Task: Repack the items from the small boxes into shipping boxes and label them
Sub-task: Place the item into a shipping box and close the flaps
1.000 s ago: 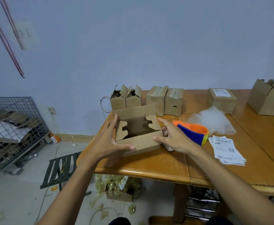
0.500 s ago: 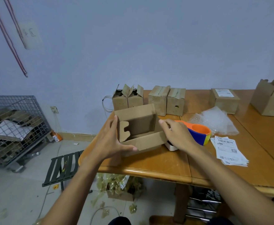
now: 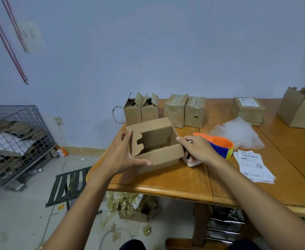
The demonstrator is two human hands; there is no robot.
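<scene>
box (image 3: 159, 156) near worktop (image 3: 166, 180) left edge | left hand (image 3: 119, 156) fingers grip box | right hand (image 3: 196, 148) touches box, fingers' hold unclear

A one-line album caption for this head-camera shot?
Left hand grips an open shipping box on the table; right hand at its side, tape dispenser behind.

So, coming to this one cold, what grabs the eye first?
The open cardboard box at the table's near left corner stands out, gripped on its left side by the left hand with the right hand at its right edge. Next comes the orange-and-blue tape dispenser just right of that hand, then the row of small boxes behind the open one.
</scene>
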